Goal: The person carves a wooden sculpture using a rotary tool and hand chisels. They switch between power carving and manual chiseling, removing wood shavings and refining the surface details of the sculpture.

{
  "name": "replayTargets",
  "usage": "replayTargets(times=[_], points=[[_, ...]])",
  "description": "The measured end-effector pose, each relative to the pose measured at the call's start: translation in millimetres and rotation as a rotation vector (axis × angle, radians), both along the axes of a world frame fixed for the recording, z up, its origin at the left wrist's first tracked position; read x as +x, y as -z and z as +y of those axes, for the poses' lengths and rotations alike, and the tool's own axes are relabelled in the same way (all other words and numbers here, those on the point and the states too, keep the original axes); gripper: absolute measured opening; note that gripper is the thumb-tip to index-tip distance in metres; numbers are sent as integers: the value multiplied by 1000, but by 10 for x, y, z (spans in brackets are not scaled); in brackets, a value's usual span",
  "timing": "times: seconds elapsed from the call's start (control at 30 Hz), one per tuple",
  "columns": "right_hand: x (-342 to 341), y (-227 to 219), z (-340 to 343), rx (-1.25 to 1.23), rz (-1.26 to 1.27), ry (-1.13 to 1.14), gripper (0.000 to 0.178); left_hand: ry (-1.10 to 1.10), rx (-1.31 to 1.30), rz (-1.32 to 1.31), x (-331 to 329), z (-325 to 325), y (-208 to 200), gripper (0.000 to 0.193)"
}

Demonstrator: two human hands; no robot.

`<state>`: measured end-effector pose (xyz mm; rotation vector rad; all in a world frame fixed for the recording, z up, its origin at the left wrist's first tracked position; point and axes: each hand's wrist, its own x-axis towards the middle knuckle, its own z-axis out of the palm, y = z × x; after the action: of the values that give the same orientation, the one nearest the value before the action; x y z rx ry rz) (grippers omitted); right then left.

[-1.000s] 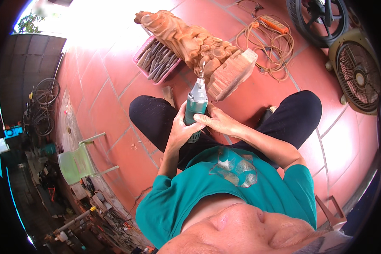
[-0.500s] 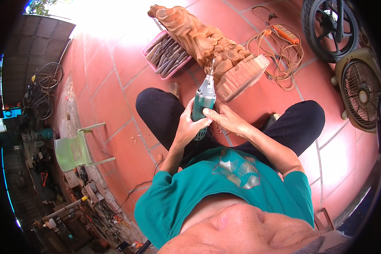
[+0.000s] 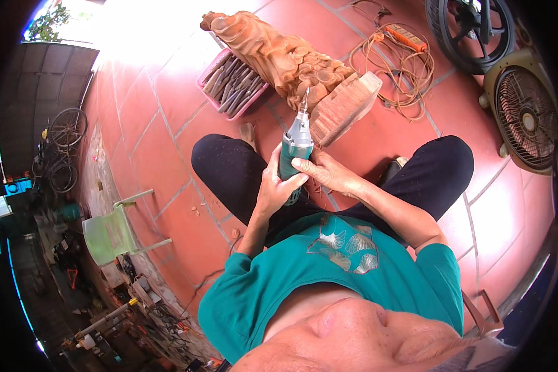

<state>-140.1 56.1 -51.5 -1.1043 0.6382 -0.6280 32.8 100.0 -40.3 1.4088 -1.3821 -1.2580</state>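
Observation:
Between my legs I hold a green and silver die grinder (image 3: 296, 149), its thin pointed bit aimed away from me. My left hand (image 3: 275, 189) is wrapped round the left side of its green body. My right hand (image 3: 330, 171) closes on it from the right, thumb across the body. Just beyond lies a carved wooden sculpture (image 3: 279, 53) with flowing folds and rounded lumps, its blocky base (image 3: 347, 105) toward me. In the picture the bit overlaps the carving; whether they touch I cannot tell.
A pink basket (image 3: 261, 94) of chisels sits left of the carving. An orange power strip (image 3: 407, 37) with coiled cord, a wheel (image 3: 471, 31) and a box fan (image 3: 527, 118) are at right. A green chair (image 3: 110, 235) and bicycles (image 3: 67, 133) stand left.
The view has shifted slightly, so the carving, basket and fan sit a little farther left in the picture. Both hands keep the same hold on the die grinder.

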Motion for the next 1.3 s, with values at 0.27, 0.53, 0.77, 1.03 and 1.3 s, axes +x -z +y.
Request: replayTargets(times=[0.27,0.53,0.77,1.03,1.3], points=[[-8,-17,16,-68,23,-14,76,-30,31,38,-6,32,-44,76],[2,54,37,-110,32,-1,76,-24,-10,8,-36,31,-107,76],[5,49,50,-108,13,9,76,-17,-23,-8,-1,37,-36,78],[-4,48,51,-108,9,9,76,-15,-37,-35,-14,35,-61,78],[-4,54,58,-110,13,20,75,-12,-31,-9,-2,39,-31,79]])
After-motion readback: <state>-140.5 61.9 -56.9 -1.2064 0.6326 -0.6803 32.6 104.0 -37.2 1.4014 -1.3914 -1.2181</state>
